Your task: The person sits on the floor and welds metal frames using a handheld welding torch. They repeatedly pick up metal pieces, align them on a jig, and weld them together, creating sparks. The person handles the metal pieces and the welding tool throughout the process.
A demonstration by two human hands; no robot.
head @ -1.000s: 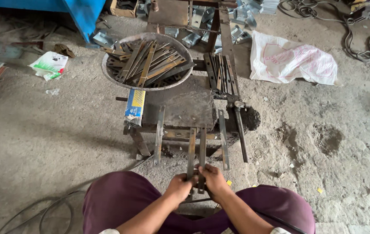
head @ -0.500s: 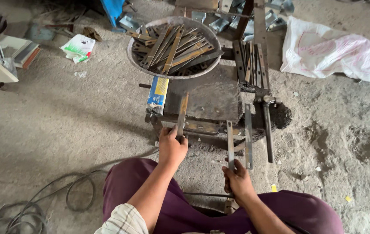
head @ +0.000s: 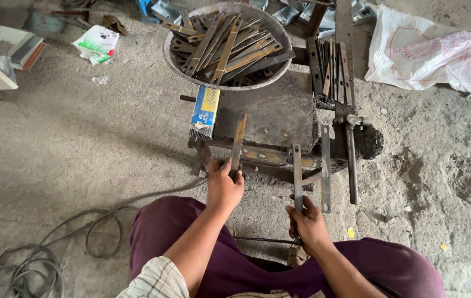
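Note:
My left hand (head: 224, 185) grips the near end of a flat rusty metal strip (head: 237, 140) that lies across the low metal frame (head: 263, 154). My right hand (head: 307, 223) holds another flat metal strip (head: 297, 174) by its near end, resting on the same frame. A third strip (head: 325, 165) lies just right of it, untouched. Beyond the frame stands a round metal basin (head: 175, 58) filled with several similar strips. A hammer (head: 350, 154) lies at the frame's right side.
A blue and yellow box of welding rods (head: 205, 110) lies left of the grey slab (head: 279, 113). More strips (head: 329, 69) are stacked right of the basin. A white sack (head: 434, 52) lies at far right. Cables (head: 42, 259) coil on the concrete floor at lower left.
My hands were together on the strips in front of me, then parted. The left one carried its strip to the frame's left side and laid it down; the right stays near with its strip.

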